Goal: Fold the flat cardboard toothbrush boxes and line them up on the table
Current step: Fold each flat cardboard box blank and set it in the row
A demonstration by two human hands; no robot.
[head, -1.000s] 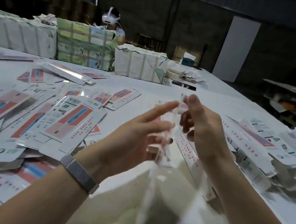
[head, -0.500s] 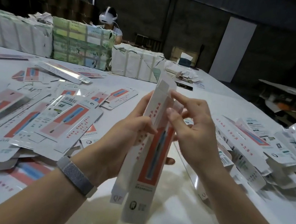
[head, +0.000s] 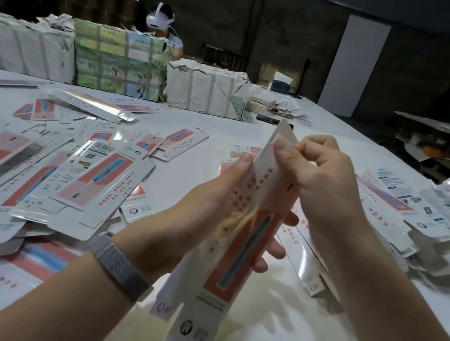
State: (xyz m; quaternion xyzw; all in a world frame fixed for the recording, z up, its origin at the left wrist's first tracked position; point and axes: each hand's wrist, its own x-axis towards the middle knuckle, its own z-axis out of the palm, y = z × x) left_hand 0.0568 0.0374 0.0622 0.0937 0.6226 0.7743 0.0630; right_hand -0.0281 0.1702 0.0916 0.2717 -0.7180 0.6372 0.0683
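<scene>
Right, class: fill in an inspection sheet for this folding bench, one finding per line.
Surface: white table, glossy.
Job's things: toothbrush box held upright, top flap being worked; flat blanks heaped left; folded boxes piled right.
Clutter: wrapped bundles along far edge; paper scraps.
Grippers: left hand grips the box's middle; right hand pinches its top flap.
Cables: nothing seen.
Surroundings: dark wall, white door, second person wearing headset.
</scene>
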